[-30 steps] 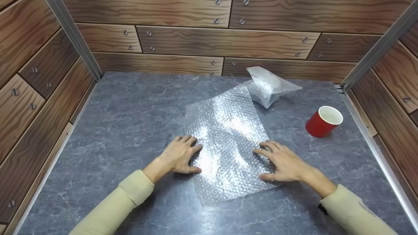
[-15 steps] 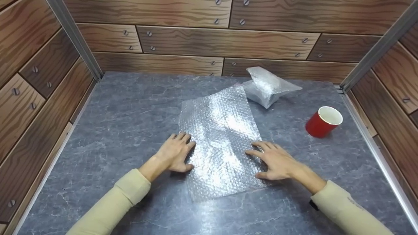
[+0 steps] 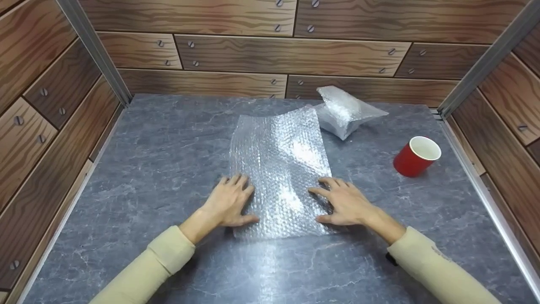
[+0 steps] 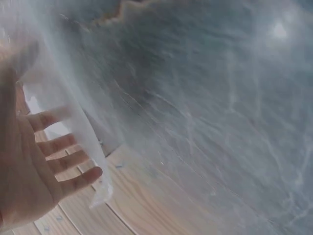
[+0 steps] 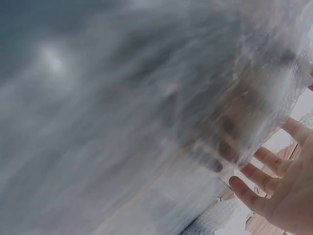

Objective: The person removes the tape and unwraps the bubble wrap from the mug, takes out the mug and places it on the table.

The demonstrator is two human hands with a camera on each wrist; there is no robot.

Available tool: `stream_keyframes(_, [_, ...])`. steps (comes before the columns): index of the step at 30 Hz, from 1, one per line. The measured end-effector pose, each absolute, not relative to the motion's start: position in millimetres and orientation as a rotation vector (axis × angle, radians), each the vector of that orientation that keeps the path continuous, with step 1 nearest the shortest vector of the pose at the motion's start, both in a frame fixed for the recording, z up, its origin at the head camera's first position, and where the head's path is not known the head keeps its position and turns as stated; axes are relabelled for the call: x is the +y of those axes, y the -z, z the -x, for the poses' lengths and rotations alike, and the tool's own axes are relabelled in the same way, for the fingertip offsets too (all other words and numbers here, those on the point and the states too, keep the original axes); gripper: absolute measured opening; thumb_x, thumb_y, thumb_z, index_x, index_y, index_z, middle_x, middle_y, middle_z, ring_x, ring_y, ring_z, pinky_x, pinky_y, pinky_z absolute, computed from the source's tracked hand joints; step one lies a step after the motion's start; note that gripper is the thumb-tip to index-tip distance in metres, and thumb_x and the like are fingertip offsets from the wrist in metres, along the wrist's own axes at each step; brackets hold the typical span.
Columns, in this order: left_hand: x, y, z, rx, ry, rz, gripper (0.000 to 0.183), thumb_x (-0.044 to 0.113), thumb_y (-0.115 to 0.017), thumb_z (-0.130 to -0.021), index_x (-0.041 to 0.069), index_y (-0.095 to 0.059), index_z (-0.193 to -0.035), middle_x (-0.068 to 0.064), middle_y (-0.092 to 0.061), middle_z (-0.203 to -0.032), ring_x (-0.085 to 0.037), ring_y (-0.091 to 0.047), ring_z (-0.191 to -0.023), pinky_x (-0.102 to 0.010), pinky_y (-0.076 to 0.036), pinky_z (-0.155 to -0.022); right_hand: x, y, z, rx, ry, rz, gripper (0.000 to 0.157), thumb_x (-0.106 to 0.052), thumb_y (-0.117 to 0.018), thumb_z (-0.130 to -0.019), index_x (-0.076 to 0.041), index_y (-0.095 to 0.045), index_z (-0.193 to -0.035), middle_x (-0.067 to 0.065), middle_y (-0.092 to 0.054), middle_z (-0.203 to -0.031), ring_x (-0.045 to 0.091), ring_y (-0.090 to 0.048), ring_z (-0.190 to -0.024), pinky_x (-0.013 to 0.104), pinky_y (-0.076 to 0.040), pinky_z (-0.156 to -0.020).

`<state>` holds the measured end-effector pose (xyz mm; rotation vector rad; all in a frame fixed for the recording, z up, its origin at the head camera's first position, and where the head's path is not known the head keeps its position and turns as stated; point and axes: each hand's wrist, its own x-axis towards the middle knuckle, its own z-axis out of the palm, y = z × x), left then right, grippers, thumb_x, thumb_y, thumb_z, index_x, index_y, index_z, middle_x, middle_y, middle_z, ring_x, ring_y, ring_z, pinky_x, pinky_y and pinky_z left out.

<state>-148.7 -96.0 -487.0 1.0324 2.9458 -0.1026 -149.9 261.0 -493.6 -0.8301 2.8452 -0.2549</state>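
A clear, shiny sheet of bubble wrap (image 3: 280, 169) lies flat on the grey marbled table, its far edge slightly wavy. My left hand (image 3: 230, 202) rests on its left edge, fingers spread and the thumb over the wrap. On the opposite edge my right hand (image 3: 344, 202) touches the wrap, fingers also spread. In the left wrist view the fingers of the left hand (image 4: 44, 161) reach to the edge of the bubble wrap (image 4: 95, 161). The right wrist view has the right hand (image 5: 279, 181) with fingertips at the wrap's edge.
A red mug (image 3: 415, 157) with a white inside stands at the right. Behind the sheet's far right corner sits a bubble-wrapped bundle (image 3: 348, 110), its contents hidden. Wood-patterned walls (image 3: 287, 52) border the table (image 3: 168, 139) at the back and sides.
The bubble wrap has shifted left and away from me and turned straighter. My right hand has moved left with it; my left hand shifted only slightly.
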Motion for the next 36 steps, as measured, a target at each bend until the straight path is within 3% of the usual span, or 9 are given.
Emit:
stream_keyframes(12, [-82.5, 484.5, 135.1, 3.002, 0.19, -1.019, 0.093, 0.083, -0.056, -0.089, 0.014, -0.054, -0.152, -0.02, -0.056, -0.154, -0.042, -0.053, -0.145, -0.061, -0.048, -0.117, 239.3, 494.4, 159.8, 2.877, 0.22, 0.793, 0.085, -0.06, -0.078, -0.083, -0.025, -0.05, -0.157, 0.023, -0.046, -0.16, 0.049, -0.049, -0.142, 0.07, -0.045, -0.111])
stream_keyframes(22, [-64.8, 486.3, 123.3, 3.039, 0.185, -1.045, 0.09, 0.084, -0.054, -0.089, 0.019, -0.055, -0.151, -0.021, -0.06, -0.147, -0.041, -0.056, -0.141, -0.058, -0.058, -0.105, 224.7, 494.6, 163.7, 2.896, 0.206, 0.792, 0.085, -0.06, -0.077, -0.084, -0.024, -0.05, -0.157, 0.024, -0.047, -0.158, 0.049, -0.05, -0.141, 0.071, -0.043, -0.114])
stream_keyframes(30, [-46.3, 488.1, 122.6, 3.065, 0.309, -0.92, 0.088, 0.084, -0.05, -0.091, 0.023, -0.053, -0.154, -0.016, -0.063, -0.146, -0.037, -0.06, -0.137, -0.052, -0.06, -0.101, 209.5, 494.6, 166.5, 2.911, 0.129, 0.813, 0.086, -0.065, -0.073, -0.086, -0.024, -0.049, -0.158, 0.025, -0.049, -0.153, 0.047, -0.053, -0.134, 0.065, -0.049, -0.109])
stream_keyframes(36, [-38.6, 491.6, 120.9, 3.042, 0.251, -0.838, 0.085, 0.081, -0.053, -0.091, 0.023, -0.054, -0.153, -0.015, -0.065, -0.141, -0.035, -0.063, -0.129, -0.05, -0.063, -0.09, 198.2, 494.3, 167.7, 2.918, 0.062, 0.826, 0.087, -0.069, -0.07, -0.087, -0.024, -0.048, -0.158, 0.026, -0.051, -0.151, 0.047, -0.055, -0.132, 0.065, -0.051, -0.108])
